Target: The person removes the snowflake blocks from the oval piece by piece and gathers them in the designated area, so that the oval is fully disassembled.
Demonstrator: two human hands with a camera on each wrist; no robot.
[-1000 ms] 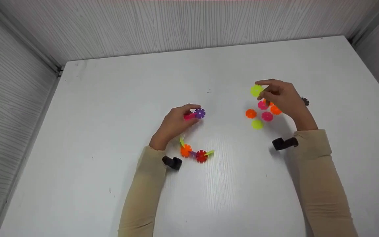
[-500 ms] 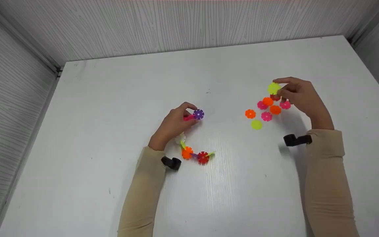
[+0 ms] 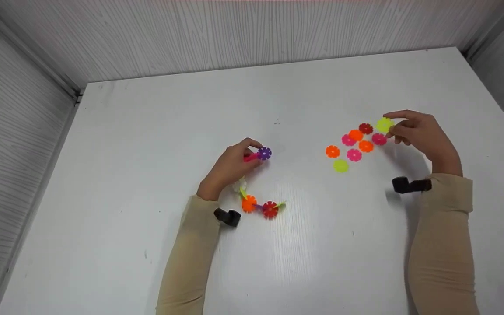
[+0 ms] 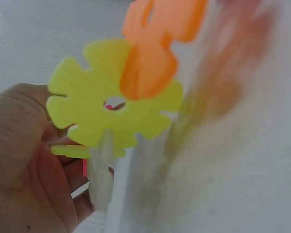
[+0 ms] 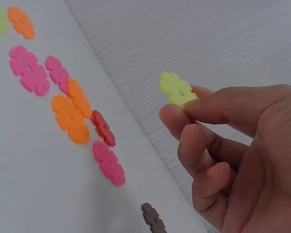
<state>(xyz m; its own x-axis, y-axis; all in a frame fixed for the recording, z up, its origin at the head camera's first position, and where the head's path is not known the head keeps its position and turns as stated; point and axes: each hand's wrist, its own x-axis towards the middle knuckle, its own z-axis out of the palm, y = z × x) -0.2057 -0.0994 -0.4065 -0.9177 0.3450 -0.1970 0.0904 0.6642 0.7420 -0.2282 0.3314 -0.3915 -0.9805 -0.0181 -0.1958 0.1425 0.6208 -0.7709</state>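
Observation:
My left hand point(image 3: 230, 164) pinches a chain of interlocking snowflake discs by a pink piece, partly covered by the fingers. A purple disc point(image 3: 264, 153) forms the chain's end at the fingertips. Below the hand the chain curves down through white and yellow pieces to an orange disc point(image 3: 249, 204), then a red disc point(image 3: 270, 209) with a yellow one slotted in. In the left wrist view, a yellow disc point(image 4: 102, 92) sits close to the camera, slotted to an orange piece point(image 4: 155, 63). My right hand point(image 3: 427, 135) pinches a loose yellow disc point(image 5: 177, 90) between thumb and fingertips, above the table.
Loose discs lie in a group at right: a red disc point(image 3: 365, 128), several pink and orange ones, and a yellow disc point(image 3: 341, 166). A dark disc point(image 5: 153, 218) lies nearer the right hand. The white table point(image 3: 169, 113) meets panelled walls at the back and sides.
My right hand has moved rightward with the yellow disc, uncovering the red disc and a pink one. My left hand stays almost still; the chain's lower end has shifted slightly.

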